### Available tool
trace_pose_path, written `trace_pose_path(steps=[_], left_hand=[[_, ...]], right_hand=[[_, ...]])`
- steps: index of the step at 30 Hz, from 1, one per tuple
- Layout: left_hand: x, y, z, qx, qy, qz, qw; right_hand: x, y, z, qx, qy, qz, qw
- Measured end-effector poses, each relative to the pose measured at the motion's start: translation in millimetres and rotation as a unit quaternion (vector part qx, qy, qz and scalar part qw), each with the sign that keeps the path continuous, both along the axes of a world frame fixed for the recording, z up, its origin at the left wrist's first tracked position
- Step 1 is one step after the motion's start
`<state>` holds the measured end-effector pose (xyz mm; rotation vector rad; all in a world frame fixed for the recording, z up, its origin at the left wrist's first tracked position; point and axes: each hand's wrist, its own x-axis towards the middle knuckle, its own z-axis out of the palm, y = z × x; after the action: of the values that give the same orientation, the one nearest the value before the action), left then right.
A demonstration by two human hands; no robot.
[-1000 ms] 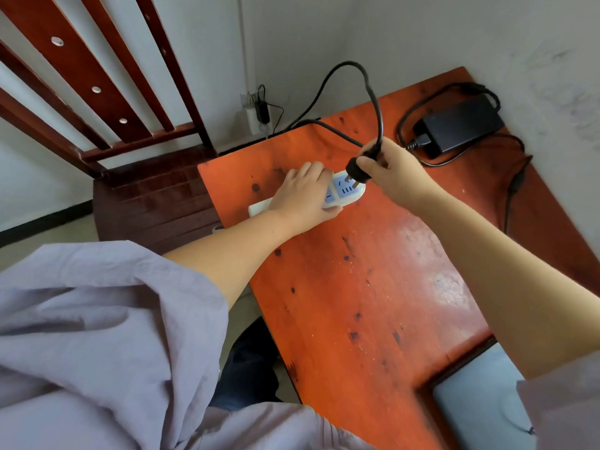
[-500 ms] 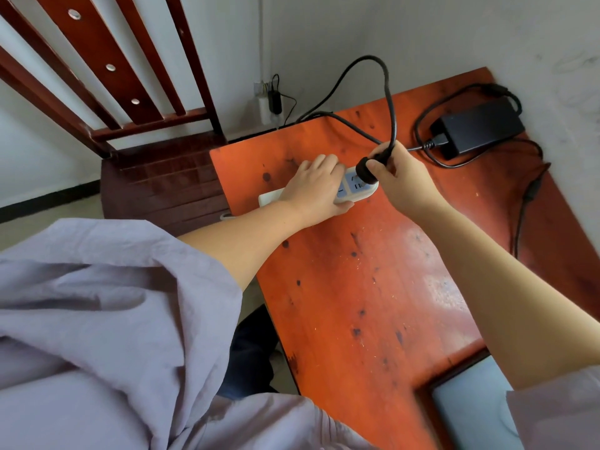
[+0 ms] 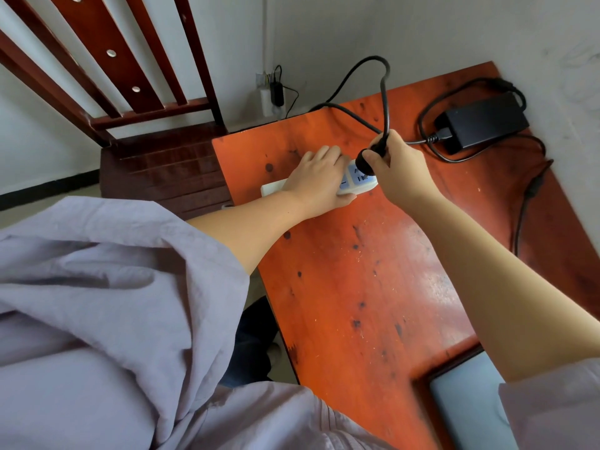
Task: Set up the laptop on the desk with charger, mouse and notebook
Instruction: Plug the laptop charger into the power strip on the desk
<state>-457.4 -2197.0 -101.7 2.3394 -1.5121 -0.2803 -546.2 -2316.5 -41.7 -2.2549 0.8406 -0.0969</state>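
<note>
A white power strip (image 3: 358, 180) lies near the far left edge of the orange wooden desk (image 3: 373, 287). My left hand (image 3: 319, 180) presses down over its middle and grips it. My right hand (image 3: 396, 168) pinches the black plug (image 3: 368, 160) of the charger cable, which sits against the strip's end socket. The cable loops up and back to the black charger brick (image 3: 487, 120) at the far right of the desk. A grey laptop (image 3: 467, 404) shows at the bottom right, partly under my right sleeve. No mouse or notebook is in view.
A dark red wooden chair (image 3: 156, 164) stands left of the desk. A wall socket (image 3: 271, 92) with a small black adapter sits low on the wall behind. A second thin cable (image 3: 527, 203) runs along the desk's right side, close to the wall.
My right hand has lowered the plug from just above the strip onto its end socket. My left hand has stayed on the strip. The camera has tilted slightly.
</note>
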Motion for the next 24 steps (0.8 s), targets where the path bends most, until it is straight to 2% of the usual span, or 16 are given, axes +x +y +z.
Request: trace_pose_path(steps=[6, 17, 24], left_hand=[[0.6, -0.8, -1.7, -0.001, -0.002, -0.002, 1.000], [0.8, -0.7, -2.0, -0.001, -0.010, 0.001, 1.000], [1.0, -1.1, -2.6, -0.013, 0.000, 0.004, 1.000]], right_hand=[[-5.4, 2.9, -3.8, 0.020, -0.023, -0.012, 0.999], [13.6, -0.2, 2.6, -0.053, 0.058, 0.058, 0.995], [1.2, 19.1, -13.6, -0.067, 0.024, 0.029, 0.997]])
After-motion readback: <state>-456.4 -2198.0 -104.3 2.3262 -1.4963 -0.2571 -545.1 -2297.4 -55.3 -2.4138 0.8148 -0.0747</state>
